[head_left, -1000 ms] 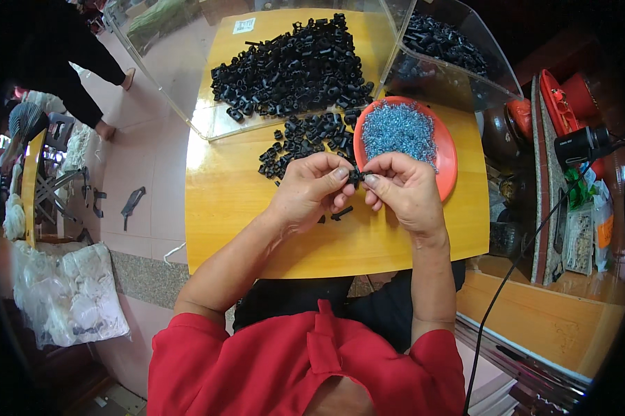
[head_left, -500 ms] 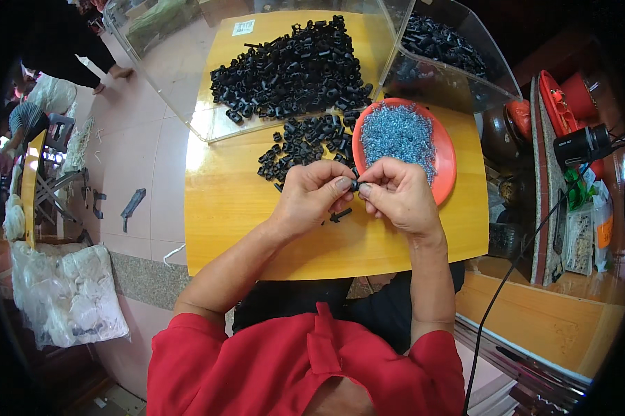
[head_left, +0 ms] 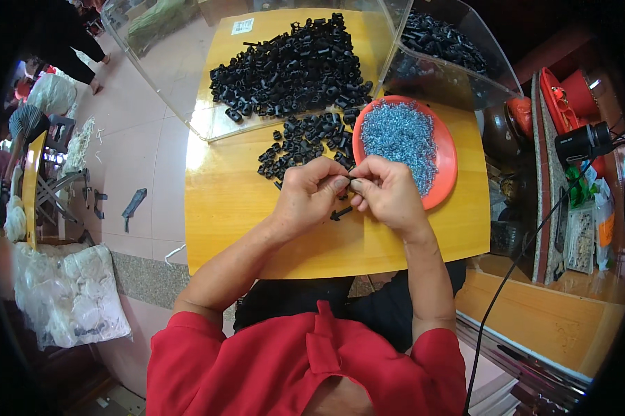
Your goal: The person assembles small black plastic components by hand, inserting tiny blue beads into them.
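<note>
Over the middle of the yellow table (head_left: pixel 243 229), my left hand (head_left: pixel 311 193) and my right hand (head_left: pixel 385 194) meet fingertip to fingertip. Between them they pinch a small black plastic part (head_left: pixel 349 178), mostly covered by the fingers. A black stick-like piece (head_left: pixel 341 213) lies on the table just below the hands. Beyond my left hand is a loose scatter of small black plastic fittings (head_left: pixel 305 139). To the right of my right hand, an orange-red plate (head_left: pixel 448 163) holds many tiny shiny bluish metal pieces (head_left: pixel 397 139), perhaps springs or screws.
A clear plastic bin (head_left: pixel 156 90) lies at the table's far side, with a big heap of black fittings (head_left: pixel 291 69). Another clear bin (head_left: pixel 465 90) stands behind the plate. A black cable (head_left: pixel 510 267) hangs at right. Far left, a person's legs (head_left: pixel 76 59) show.
My right hand has shifted slightly left and up, and its fingers have closed in tighter over the black part. The person at far left has moved a little.
</note>
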`<action>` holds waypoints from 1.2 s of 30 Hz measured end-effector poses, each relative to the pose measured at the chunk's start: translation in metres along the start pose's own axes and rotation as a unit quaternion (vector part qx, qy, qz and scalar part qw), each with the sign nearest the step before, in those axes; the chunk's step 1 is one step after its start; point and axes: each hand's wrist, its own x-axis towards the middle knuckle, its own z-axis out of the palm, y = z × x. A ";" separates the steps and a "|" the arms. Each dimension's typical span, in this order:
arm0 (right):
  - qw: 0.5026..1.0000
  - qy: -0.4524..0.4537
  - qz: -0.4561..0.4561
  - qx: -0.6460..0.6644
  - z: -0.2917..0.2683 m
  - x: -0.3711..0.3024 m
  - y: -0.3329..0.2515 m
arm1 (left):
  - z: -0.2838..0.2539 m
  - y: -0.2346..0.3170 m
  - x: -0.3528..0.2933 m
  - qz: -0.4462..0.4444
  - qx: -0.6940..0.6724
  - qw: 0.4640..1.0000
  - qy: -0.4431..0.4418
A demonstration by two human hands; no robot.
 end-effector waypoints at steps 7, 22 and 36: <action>0.975 -0.116 0.005 0.187 -0.023 0.000 0.007 | 0.000 0.007 -0.002 -0.023 -0.125 0.991 -0.032; 0.973 -0.129 -0.059 0.182 -0.019 0.001 -0.003 | 0.005 0.008 -0.006 0.015 -0.173 0.984 -0.049; 0.960 0.146 -0.131 0.199 -0.132 0.074 -0.086 | -0.006 0.001 0.011 0.012 -0.124 0.988 0.088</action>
